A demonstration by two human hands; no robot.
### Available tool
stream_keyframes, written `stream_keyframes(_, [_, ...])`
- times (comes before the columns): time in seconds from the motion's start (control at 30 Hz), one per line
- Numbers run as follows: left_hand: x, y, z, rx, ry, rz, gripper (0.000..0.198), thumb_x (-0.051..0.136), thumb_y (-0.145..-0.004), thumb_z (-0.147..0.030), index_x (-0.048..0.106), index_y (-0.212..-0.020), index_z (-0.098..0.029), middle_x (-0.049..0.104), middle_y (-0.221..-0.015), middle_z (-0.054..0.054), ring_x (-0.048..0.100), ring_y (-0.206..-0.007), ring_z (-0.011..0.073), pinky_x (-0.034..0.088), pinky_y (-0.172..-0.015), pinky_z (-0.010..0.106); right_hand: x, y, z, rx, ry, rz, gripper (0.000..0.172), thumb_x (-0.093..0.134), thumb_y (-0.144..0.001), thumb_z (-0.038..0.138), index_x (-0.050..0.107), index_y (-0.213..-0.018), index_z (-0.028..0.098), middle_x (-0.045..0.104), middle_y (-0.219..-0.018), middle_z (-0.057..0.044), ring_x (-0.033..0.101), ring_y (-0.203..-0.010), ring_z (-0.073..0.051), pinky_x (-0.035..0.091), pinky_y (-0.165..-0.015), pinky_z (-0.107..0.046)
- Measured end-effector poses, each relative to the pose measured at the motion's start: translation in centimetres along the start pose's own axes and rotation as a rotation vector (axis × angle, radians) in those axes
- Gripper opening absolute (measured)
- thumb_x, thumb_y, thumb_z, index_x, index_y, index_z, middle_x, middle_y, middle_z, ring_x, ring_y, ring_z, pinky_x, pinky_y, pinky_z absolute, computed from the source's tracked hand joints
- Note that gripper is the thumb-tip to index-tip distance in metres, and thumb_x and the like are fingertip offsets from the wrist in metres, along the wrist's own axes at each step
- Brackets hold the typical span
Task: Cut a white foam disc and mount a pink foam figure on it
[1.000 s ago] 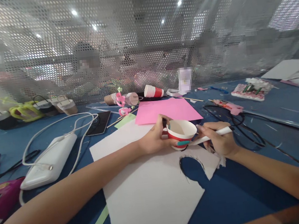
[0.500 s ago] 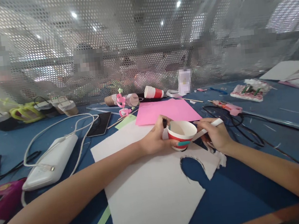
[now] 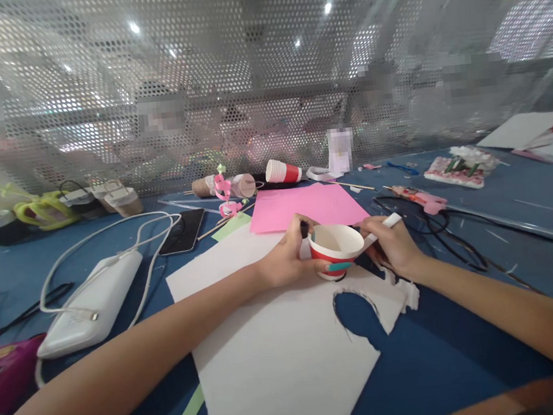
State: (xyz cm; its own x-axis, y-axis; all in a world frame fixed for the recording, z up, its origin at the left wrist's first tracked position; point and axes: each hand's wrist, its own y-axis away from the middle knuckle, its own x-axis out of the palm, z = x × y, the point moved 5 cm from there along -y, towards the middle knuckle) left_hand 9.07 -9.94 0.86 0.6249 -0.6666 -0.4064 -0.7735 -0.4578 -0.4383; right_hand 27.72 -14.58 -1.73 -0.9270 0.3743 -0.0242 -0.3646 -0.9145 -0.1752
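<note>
My left hand (image 3: pixel 288 256) grips a red-and-white paper cup (image 3: pixel 335 248) that stands upright on a large white sheet (image 3: pixel 274 338). My right hand (image 3: pixel 391 244) is closed on a white pen (image 3: pixel 381 229), its lower end down against the cup's right side. The sheet has a rounded hole (image 3: pixel 358 312) cut out just below the cup, and the blue table shows through it.
A pink sheet (image 3: pixel 305 204) lies behind the cup, with a fallen red cup (image 3: pixel 283 171) and pink paper curls (image 3: pixel 225 193) further back. A phone (image 3: pixel 183 230), a white power bank (image 3: pixel 90 302) with cables, black wires (image 3: pixel 445 230) at right, and a perforated metal screen (image 3: pixel 255 92) ring the space.
My right hand has moved left and back around the cup's right side, and the pen has swung more upright. The left hand and cup have stayed put.
</note>
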Motion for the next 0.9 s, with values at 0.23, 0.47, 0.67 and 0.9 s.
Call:
stream_keyframes(0.23, [-0.1, 0.0, 0.3, -0.014, 0.01, -0.012, 0.057, 0.078, -0.064, -0.038, 0.032, -0.095, -0.024, 0.042, -0.099, 0.004, 0.045, -0.095, 0.0201, 0.039, -0.084, 0.036, 0.0, -0.4, -0.6, 0.008, -0.032, 0.006, 0.026, 0.058, -0.068, 0.03, 0.049, -0.046, 0.019, 0.043, -0.03, 0.005, 0.034, -0.022, -0.009, 0.019, -0.023, -0.02])
stream_keyframes(0.47, [-0.1, 0.0, 0.4, -0.021, 0.009, -0.019, 0.056, 0.076, -0.065, -0.039, 0.032, -0.095, -0.023, 0.042, -0.099, 0.005, 0.045, -0.094, 0.0201, 0.039, -0.084, 0.035, 0.1, -1.1, -0.7, -0.002, -0.001, -0.034, 0.029, 0.059, -0.069, 0.033, 0.048, -0.046, 0.02, 0.043, -0.03, 0.005, 0.035, -0.022, -0.01, 0.019, -0.024, -0.022])
stream_keyframes(0.67, [-0.1, 0.0, 0.1, -0.026, -0.019, -0.011, 0.056, 0.076, -0.065, -0.041, 0.03, -0.093, -0.024, 0.041, -0.1, 0.005, 0.045, -0.094, 0.0207, 0.04, -0.084, 0.037, 0.2, -1.7, -1.3, 0.036, 0.014, -0.027, 0.026, 0.058, -0.07, 0.034, 0.049, -0.049, 0.021, 0.043, -0.031, 0.005, 0.034, -0.023, -0.01, 0.018, -0.024, -0.023])
stream_keyframes(0.9, [0.0, 0.0, -0.2, -0.023, -0.014, -0.006, 0.055, 0.075, -0.066, -0.04, 0.029, -0.091, -0.024, 0.042, -0.099, 0.005, 0.046, -0.095, 0.0206, 0.04, -0.084, 0.037, 0.5, -2.1, -1.6, 0.064, -0.009, 0.01, 0.024, 0.06, -0.069, 0.034, 0.05, -0.05, 0.022, 0.044, -0.032, 0.005, 0.034, -0.024, -0.01, 0.017, -0.025, -0.024])
